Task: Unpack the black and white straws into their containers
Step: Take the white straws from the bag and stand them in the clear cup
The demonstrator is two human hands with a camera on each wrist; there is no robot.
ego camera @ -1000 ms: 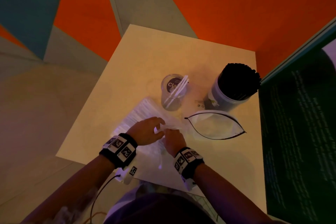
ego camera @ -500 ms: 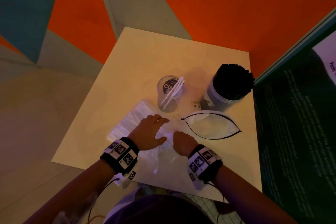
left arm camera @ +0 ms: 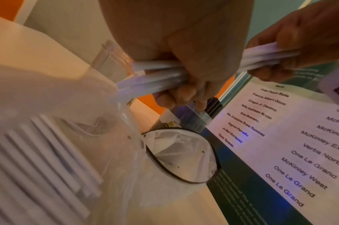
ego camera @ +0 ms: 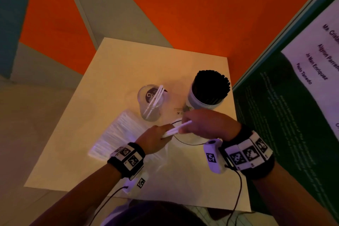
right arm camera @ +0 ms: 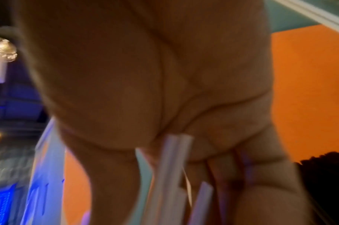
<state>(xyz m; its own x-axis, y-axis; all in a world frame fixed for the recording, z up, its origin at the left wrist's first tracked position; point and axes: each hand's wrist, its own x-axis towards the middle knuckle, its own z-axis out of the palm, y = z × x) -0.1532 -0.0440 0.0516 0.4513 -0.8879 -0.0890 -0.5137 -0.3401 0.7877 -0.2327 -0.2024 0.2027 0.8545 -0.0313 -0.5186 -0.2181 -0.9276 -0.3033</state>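
**A:** How far along does it look? Start with the big things.

**B:** Take the table [ego camera: 117,71] as the landmark. Biggest on it is the clear pack of white straws [ego camera: 117,134] near its left edge, and it looks well stocked, so I'd judge most of the white ones are left to move. Next, toward the table's right edge, the grey container [ego camera: 205,100] stands packed with black straws [ego camera: 211,84]; that half looks done or close to it.

**B:** Just in front of that container lies a limp, black-edged bag [left arm camera: 184,152] that appears empty, probably the black straws' wrapping.

**A:** And the white straws' container?

**B:** The clear cup [ego camera: 149,102], near the table's middle, has only a few white straws leaning in it.

**A:** What are the hands doing?

**B:** They share a small bundle of white straws [ego camera: 176,129], held off the table between the pack and the empty bag. The left hand [ego camera: 156,138] has its fingers curled round one end, plainly seen in the left wrist view. The right hand [ego camera: 207,124] pinches the other end between thumb and fingers.

**A:** So?

**B:** My guess is this bundle goes to the cup next, with many more such trips to follow.
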